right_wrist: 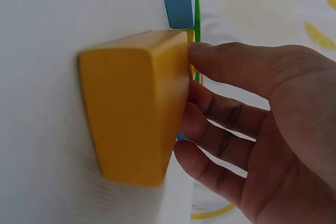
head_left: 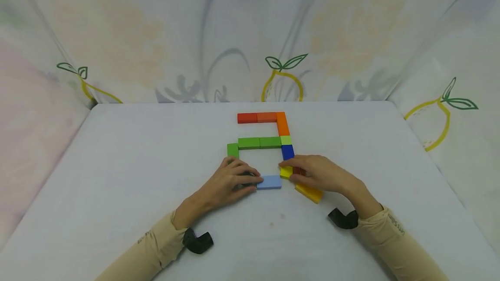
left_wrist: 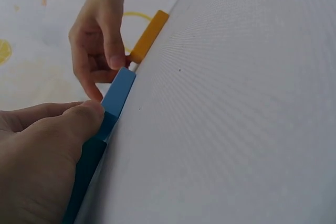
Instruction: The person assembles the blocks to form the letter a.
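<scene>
My left hand (head_left: 232,181) pinches the left end of a light blue block (head_left: 270,182) lying flat on the table. A dark teal block (left_wrist: 86,177) adjoins it under that hand, mostly hidden in the head view. The right hand (head_left: 322,172) has thumb and index finger at a small yellow block (head_left: 286,172), pinching it below a dark blue block (head_left: 287,151). Partly covered by the right hand is a reddish-brown block (head_left: 297,171). An orange-yellow block (head_left: 308,193) lies at a slant just beneath the right thumb.
Beyond the hands, a row of red block (head_left: 247,118), orange-red block (head_left: 267,117) and upright orange block (head_left: 283,124) meets a light green block (head_left: 286,140). Two green blocks (head_left: 249,143) run left to another green block (head_left: 232,150). Patterned cloth (head_left: 175,34) hangs behind the white table (head_left: 136,151).
</scene>
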Motion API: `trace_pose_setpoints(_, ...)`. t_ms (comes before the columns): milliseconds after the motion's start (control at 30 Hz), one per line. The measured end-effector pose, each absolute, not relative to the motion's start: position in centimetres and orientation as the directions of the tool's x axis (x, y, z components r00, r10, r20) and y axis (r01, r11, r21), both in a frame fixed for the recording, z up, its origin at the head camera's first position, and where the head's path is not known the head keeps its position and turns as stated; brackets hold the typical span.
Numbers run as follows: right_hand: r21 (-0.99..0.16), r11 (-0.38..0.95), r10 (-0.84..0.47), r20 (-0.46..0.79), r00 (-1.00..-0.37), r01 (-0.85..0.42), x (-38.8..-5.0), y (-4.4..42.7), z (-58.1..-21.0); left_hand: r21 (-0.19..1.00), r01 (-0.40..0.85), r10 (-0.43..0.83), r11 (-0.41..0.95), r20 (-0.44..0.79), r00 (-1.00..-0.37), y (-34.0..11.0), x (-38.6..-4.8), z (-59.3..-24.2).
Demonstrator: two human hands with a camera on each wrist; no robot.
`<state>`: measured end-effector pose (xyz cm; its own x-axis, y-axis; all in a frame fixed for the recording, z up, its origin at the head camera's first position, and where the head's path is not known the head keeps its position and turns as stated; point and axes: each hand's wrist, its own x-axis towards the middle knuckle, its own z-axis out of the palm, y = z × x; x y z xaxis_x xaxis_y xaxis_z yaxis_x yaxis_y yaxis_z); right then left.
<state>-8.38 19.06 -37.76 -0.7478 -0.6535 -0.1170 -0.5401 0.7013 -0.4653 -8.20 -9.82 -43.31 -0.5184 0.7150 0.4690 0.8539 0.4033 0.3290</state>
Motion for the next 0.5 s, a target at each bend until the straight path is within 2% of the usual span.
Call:
trace_pose_setpoints(367, -0.458, 0.710, -0.646, -0.121, -0.753, -0.535, -8.37, 18.85, -37.84, 0.315, 0.818, 0.676, 0.481, 0.461, -0.575, -9.21, -7.65, -43.18)
trace_pose_setpoints(500, -0.461, 0.714, -0.641, -0.127, -0.757, -0.528, -8.35, 18.81, -37.79, 0.302, 0.818, 0.671, 0.490, 0.468, -0.575, -9.09, -7.59, -43.15)
